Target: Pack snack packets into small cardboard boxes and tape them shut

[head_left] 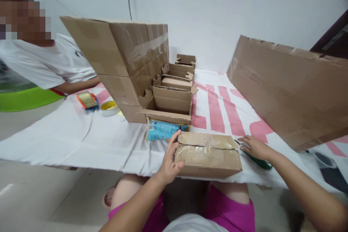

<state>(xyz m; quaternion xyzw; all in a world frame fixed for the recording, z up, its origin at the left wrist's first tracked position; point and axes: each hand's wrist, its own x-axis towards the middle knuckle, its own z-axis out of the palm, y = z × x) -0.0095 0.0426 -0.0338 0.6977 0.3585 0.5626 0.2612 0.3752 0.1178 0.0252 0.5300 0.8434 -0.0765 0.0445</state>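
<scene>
A small taped cardboard box (208,155) lies closed on the white sheet (67,137) right in front of me. My left hand (170,159) grips its left end, thumb on the front face and fingers over the top edge. My right hand (254,147) rests to the right of the box, fingers closed on green-handled scissors (258,160) that lie on the sheet. A blue printed packet (163,129) lies just behind the box.
A row of open small cartons (171,98) runs back beside a tall stack of taped boxes (130,61). A large flat cardboard sheet (293,90) leans at right. Tape rolls (108,107) lie at left, near another person's arm (78,86). A green basin (24,98) stands far left.
</scene>
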